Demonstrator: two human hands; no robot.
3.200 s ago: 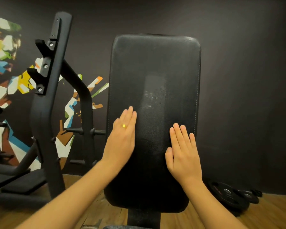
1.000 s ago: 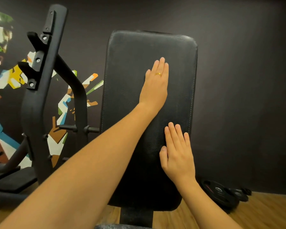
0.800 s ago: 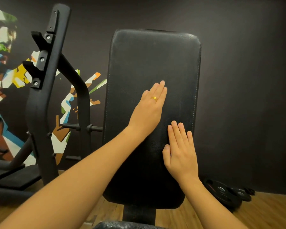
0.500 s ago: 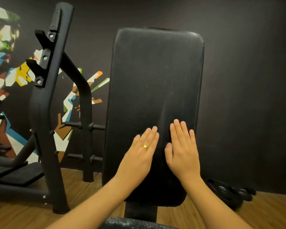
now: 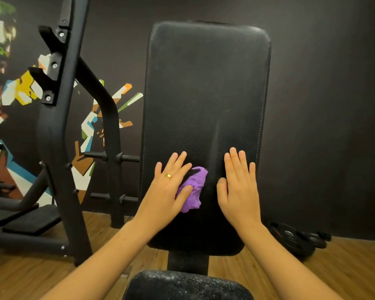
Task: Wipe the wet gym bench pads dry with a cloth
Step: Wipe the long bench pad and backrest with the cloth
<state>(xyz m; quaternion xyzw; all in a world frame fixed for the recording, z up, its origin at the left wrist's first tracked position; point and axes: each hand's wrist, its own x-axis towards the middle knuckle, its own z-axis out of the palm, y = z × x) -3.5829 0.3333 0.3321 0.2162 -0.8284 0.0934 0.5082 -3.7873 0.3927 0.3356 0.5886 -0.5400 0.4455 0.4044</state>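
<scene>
The black upright back pad point(image 5: 206, 94) of the bench stands in front of me against a dark wall. My left hand point(image 5: 167, 191), wearing a gold ring, lies flat with spread fingers on the pad's lower part and presses a crumpled purple cloth point(image 5: 193, 191) against it. The cloth sticks out to the right from under my palm and thumb. My right hand point(image 5: 239, 187) rests flat on the pad just right of the cloth, fingers straight and pointing up. The seat pad point(image 5: 186, 285) shows at the bottom edge, its surface speckled with droplets.
A black rack upright point(image 5: 56, 131) with hooks stands to the left, its base on the wooden floor point(image 5: 20, 276). Weight plates point(image 5: 294, 237) lie on the floor at the right by the wall. A colourful mural covers the left wall.
My left hand slid down the pad from high up to beside my right hand. The purple cloth now shows under its palm. My right hand stayed in place.
</scene>
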